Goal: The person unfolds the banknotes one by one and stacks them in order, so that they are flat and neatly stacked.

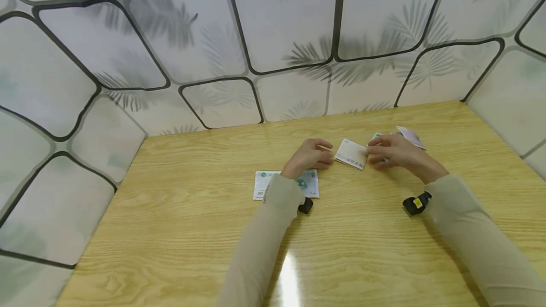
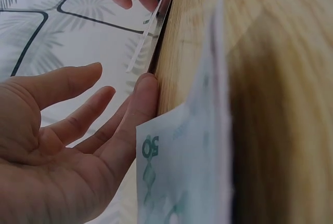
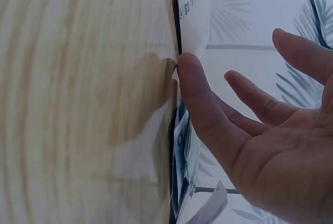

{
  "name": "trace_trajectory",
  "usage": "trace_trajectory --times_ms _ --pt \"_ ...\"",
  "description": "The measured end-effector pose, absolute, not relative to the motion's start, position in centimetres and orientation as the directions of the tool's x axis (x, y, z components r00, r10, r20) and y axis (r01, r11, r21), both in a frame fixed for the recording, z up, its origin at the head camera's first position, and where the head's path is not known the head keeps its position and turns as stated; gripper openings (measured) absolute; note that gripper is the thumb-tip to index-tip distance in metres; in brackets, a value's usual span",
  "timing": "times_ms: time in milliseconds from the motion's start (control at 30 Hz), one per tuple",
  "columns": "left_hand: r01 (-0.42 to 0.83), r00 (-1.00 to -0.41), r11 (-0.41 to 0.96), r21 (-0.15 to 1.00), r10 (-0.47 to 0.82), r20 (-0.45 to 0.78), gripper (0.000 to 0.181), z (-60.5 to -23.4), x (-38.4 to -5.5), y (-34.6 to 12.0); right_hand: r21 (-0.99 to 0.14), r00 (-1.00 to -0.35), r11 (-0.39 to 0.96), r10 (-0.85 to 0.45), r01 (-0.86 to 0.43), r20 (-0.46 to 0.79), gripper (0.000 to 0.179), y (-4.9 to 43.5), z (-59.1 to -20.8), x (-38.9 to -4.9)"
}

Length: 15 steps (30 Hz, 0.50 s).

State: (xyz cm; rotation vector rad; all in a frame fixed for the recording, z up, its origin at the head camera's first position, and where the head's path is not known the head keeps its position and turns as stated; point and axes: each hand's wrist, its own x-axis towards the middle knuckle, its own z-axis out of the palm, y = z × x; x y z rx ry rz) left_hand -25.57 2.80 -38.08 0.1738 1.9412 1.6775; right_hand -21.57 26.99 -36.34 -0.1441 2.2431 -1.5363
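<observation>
A folded white banknote-like paper with a line of printed characters lies on the table between both hands. My left hand is at its left, with loosely bent, spread fingers holding nothing. From the other side, my right hand reaches the paper's right edge; in the right wrist view one fingertip is right at that edge. Under my left wrist lies a green-and-white note marked 50, partly covered by the sleeve. Behind my right hand are green notes and a purple note, partly hidden by the hand.
The light wooden table meets a patterned wall at the back, with more patterned wall on the left and right. A small dark wrist device is at the right cuff, and another at the left cuff.
</observation>
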Motion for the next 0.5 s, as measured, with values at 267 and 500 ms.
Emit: trace_trajectory --times_ms 267,500 --pt "-0.304 -0.828 0.179 0.936 0.437 -0.352 0.036 -38.36 -25.59 3.08 -0.895 -0.909 0.415 -0.29 0.162 -0.299 0.057 27.12 -36.29 -22.08" --pt "-0.317 -0.819 0.146 0.937 0.456 -0.349 0.034 -38.38 -25.31 3.15 -0.896 -0.903 0.401 -0.286 0.19 -0.319 0.06 26.93 -36.35 -22.47"
